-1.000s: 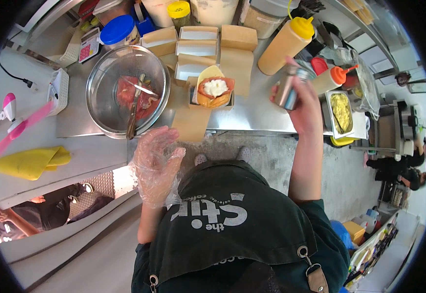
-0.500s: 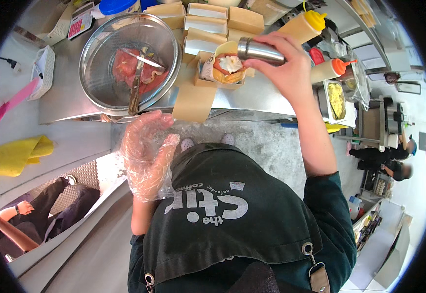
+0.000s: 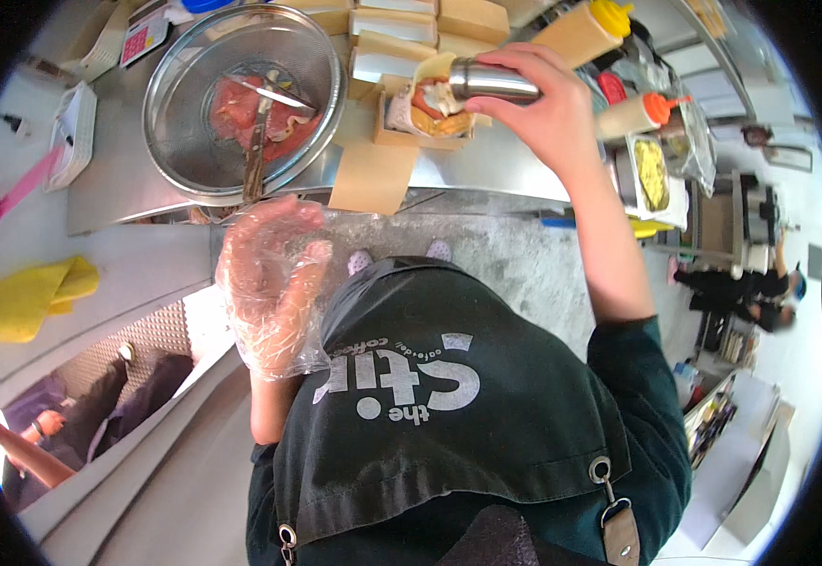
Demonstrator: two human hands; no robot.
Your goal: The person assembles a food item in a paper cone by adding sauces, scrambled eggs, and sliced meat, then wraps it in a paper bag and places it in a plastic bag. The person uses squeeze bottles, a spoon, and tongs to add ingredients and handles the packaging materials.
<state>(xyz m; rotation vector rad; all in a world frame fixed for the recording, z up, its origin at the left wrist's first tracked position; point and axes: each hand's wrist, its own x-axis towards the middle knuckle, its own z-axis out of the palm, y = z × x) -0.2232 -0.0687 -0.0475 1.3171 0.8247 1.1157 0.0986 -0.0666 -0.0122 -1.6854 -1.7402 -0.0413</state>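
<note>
My bare right hand [image 3: 548,99] is wrapped round a metal shaker [image 3: 496,81], tipped on its side over a filled sandwich [image 3: 437,106] with a white topping. The sandwich stands in a paper wrapper inside a brown cardboard box [image 3: 420,138], whose flap hangs over the counter's front edge. My left hand [image 3: 274,283], in a clear plastic glove, is raised in front of the counter with fingers curved apart and nothing in them. Beyond it, a mesh strainer bowl [image 3: 170,141] contains raw-looking pink slices, with tongs [image 3: 256,156] lying on top.
Several cardboard boxes [image 3: 394,58] stand at the back. On the right are a yellow-capped squeeze bottle [image 3: 576,36], an orange-capped squeeze bottle [image 3: 632,115] and a metal tray of yellow filling [image 3: 651,174]. A yellow cloth [image 3: 29,297] lies left. Other people appear at both sides.
The shaker has shifted slightly left, closer over the white topping, which it now partly covers. My left hand has moved a little left, and the whole view has shifted slightly.
</note>
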